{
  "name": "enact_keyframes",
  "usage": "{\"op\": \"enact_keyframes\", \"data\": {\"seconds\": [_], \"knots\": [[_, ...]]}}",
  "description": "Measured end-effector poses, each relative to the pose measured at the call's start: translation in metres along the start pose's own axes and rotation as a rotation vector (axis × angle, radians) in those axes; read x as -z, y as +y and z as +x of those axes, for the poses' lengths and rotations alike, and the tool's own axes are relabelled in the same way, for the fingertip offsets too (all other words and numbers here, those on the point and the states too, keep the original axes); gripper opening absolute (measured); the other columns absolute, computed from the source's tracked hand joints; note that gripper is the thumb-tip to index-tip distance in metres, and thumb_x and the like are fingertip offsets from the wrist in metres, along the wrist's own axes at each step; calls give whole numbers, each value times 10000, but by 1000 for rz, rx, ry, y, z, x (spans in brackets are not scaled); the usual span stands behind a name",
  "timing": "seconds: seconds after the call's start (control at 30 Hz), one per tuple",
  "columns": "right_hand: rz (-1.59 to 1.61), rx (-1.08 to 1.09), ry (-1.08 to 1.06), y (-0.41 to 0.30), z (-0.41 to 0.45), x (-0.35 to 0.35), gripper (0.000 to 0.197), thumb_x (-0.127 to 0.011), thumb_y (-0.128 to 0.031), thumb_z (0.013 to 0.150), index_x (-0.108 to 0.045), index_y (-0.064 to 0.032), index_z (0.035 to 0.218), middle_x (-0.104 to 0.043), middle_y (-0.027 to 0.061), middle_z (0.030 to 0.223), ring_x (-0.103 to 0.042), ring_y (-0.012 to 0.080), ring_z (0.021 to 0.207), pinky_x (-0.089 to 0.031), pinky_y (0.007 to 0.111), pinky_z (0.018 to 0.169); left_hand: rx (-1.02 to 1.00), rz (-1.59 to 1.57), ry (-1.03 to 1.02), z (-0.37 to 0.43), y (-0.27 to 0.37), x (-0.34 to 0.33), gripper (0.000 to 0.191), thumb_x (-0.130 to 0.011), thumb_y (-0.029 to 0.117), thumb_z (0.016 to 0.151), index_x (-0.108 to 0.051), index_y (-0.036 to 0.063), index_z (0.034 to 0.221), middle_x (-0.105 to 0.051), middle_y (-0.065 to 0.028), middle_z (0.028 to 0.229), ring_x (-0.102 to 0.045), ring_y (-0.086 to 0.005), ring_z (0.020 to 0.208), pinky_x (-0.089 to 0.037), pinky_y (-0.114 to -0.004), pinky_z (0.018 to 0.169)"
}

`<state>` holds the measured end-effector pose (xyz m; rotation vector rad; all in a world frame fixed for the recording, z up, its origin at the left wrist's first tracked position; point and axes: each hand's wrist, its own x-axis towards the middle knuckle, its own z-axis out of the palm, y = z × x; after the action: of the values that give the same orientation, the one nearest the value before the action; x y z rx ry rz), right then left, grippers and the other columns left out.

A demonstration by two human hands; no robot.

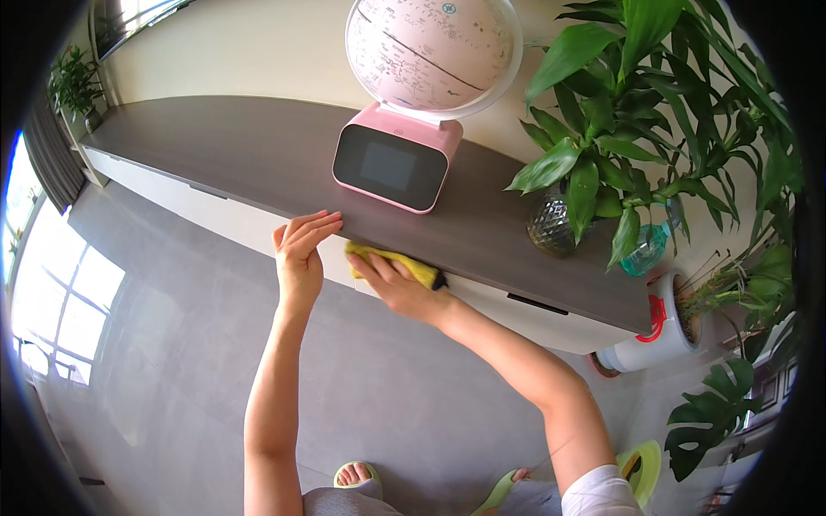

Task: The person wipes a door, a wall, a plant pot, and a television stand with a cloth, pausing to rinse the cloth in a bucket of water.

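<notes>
A long low cabinet with a dark wood-look top (258,148) and white drawer fronts (542,326) runs across in front of me. My right hand (403,287) presses a yellow cloth (419,267) with a dark edge against the white front, just under the top's edge. The palm covers part of the cloth. My left hand (302,255) rests its fingertips on the front edge of the top, left of the cloth, and holds nothing. Behind both hands a pink globe (432,55) stands on a pink base with a dark screen (390,164).
Leafy plants in a patterned glass vase (554,226) and a teal glass vase (645,251) stand at the cabinet's right end. Beside it is a white planter (652,345) on the grey tile floor (400,387). A green round object (645,471) is near my right elbow.
</notes>
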<state>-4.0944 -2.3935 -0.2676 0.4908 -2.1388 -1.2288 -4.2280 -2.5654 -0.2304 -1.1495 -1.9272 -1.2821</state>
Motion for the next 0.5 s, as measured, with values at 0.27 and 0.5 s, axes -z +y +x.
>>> {"op": "enact_keyframes", "data": {"seconds": [0.27, 0.5], "knots": [[307, -134, -45, 19, -135, 31, 456, -584, -139, 887, -622, -71, 1337, -457, 0, 1506, -435, 217, 1327, -428, 334, 1051, 41, -41, 36, 0, 1, -3, 366, -500, -142, 833, -769, 69, 963, -754, -9, 1064, -652, -182, 1093, -386, -328, 966], [217, -161, -37, -12, -36, 1, 497, -555, -218, 901, -592, -123, 1387, -382, 70, 1558, -385, 282, 1391, -327, 400, 1159, 60, -45, 30, -2, 6, -5, 375, -496, -148, 829, -765, 70, 974, -748, -5, 1090, -644, -184, 1116, -382, -336, 967]]}}
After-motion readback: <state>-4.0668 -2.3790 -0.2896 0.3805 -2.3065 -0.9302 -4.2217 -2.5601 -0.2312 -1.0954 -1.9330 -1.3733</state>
